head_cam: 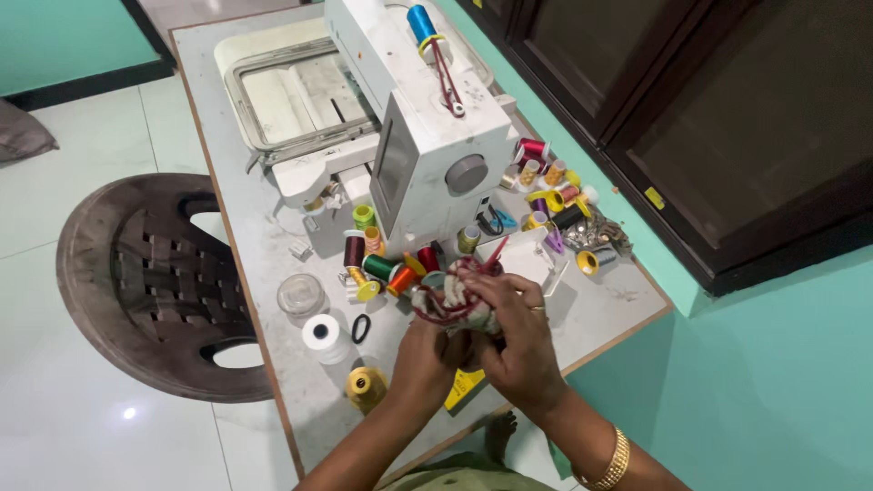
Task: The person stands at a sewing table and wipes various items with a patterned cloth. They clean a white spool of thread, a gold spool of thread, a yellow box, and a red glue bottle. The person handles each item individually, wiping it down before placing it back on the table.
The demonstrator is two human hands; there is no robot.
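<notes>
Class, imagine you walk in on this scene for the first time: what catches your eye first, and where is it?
The white embroidery machine fills the middle of the table, a blue spool on top. Bright thread spools lie scattered before it. Nearest the camera, the left hand and right hand grip a red-and-white cloth bundle.

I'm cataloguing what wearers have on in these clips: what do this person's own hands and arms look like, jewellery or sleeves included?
Both forearms are bare, with no sleeves in view. The right hand has a thin ring on one finger, and a gold-coloured bangle sits around that wrist. The left hand shows no ring or bracelet from this angle. No gloves on either hand.
</notes>
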